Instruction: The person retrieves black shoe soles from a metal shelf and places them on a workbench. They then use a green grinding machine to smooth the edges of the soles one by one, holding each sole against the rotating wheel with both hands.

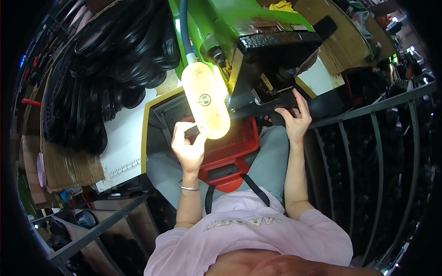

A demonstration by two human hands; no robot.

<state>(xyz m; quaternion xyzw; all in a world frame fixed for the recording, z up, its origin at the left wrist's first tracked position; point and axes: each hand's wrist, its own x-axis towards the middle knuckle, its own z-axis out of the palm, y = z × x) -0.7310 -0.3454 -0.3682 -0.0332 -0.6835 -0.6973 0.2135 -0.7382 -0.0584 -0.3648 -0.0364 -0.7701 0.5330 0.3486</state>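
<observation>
Left hand (188,146) fisted round dark flat piece (192,131); right hand (294,118) raised, fingers gripping black plate (271,106).

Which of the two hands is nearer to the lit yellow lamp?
Left. The left hand is right beside the lit yellow lamp, at its lower end. The right hand is farther off, on a flat black piece under the green machine.

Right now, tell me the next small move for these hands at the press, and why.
Probably nudge the black piece fully under the press head. The right hand grips its outer edge, which sticks out from the head; the left hand pinches the other end beside the lamp.
</observation>
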